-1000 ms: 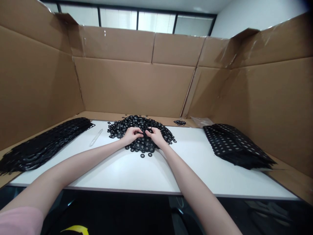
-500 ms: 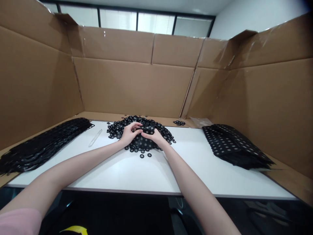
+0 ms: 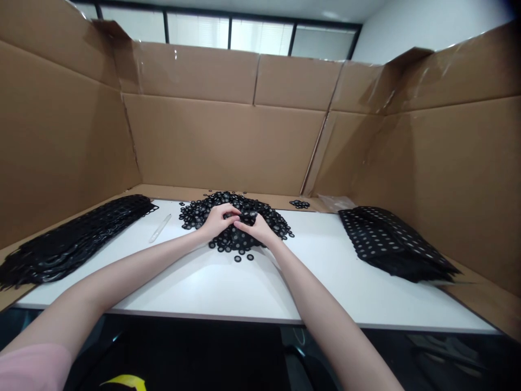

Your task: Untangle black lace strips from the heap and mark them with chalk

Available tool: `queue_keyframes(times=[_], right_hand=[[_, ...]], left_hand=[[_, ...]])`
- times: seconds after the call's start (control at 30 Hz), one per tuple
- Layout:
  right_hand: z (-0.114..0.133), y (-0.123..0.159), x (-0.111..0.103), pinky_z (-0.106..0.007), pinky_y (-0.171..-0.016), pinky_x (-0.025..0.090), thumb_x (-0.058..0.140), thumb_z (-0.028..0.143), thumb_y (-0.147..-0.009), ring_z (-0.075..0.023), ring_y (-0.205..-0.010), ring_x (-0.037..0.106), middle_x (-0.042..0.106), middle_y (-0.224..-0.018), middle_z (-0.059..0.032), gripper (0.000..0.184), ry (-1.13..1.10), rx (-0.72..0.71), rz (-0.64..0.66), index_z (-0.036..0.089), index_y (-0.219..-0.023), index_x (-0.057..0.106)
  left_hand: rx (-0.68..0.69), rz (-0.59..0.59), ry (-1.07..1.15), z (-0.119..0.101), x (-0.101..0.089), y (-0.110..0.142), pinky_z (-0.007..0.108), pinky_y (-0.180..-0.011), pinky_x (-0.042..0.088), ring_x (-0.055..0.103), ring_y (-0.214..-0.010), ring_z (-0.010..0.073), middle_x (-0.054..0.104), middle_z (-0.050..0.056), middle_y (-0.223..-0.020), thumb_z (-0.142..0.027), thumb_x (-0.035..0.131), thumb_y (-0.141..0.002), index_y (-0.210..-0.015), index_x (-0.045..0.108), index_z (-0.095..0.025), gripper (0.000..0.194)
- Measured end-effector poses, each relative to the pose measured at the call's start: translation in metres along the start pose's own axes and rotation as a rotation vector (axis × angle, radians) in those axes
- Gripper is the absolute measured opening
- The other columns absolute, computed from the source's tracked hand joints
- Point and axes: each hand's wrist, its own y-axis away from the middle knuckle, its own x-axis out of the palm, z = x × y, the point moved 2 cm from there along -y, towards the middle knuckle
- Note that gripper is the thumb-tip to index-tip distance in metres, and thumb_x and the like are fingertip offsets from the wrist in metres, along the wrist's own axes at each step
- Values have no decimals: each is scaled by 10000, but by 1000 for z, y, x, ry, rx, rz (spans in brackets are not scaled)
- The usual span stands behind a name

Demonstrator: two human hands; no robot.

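Observation:
My left hand (image 3: 218, 221) and my right hand (image 3: 261, 230) meet above a heap of small black rings (image 3: 193, 213). Fingers of both are bent, with thumbs almost touching, and close on a black sheet with round grey dots (image 3: 237, 235). The sheet looks bent between them and is hard to tell from the heap behind it. Parts of the fingers on its far side are hidden. Two loose rings (image 3: 237, 259) lie in front of the heap on the white tabletop (image 3: 183, 288).
At left lies a long stack of black perforated strips (image 3: 81, 239), with a whitish pen-like tool (image 3: 160, 228) beside it. Black dotted sheets (image 3: 391, 239) are piled at right. A small ring cluster (image 3: 299, 204) sits near the back. Cardboard walls (image 3: 220, 141) enclose the table on three sides.
The dotted sheet between my hands has bent or folded further, so less of its face shows. My fingers have drawn slightly closer together; both forearms stay nearly in place.

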Motion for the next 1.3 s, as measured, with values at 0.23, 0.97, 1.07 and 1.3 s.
queue_keyframes(times=[0.23,0.97,1.07,1.3], right_hand=[[0,1,3,-367,-817,506,618,361,-776,-236,-873,653,716,-885,-59,228,88,-121,7,175,-886,691],[-8,-7,21,-302,-619,447,584,454,-762,-187,-636,563,631,-665,-26,286,74,-107,-42,178,-719,642],[-8,-8,21,-285,-558,410,570,459,-772,-163,-571,514,589,-610,-18,305,102,-108,-41,171,-682,622],[-8,-10,22,-286,-570,421,568,453,-771,-163,-579,514,581,-593,-13,309,104,-114,-23,176,-643,614]], left_hand=[[-172,33,177,14,5,-3,275,-676,441,600,-695,164,691,39,-748,-239,624,-708,-776,699,-147,137],[-312,-204,86,24,17,-4,251,-571,353,445,-550,125,508,-19,-529,-162,478,-640,-545,544,-150,117],[-310,-207,90,22,15,-5,256,-590,368,468,-579,133,536,-12,-555,-160,471,-637,-537,535,-153,119],[-315,-198,104,24,14,-7,263,-594,385,477,-583,138,533,-12,-534,-150,453,-620,-512,515,-159,125]])
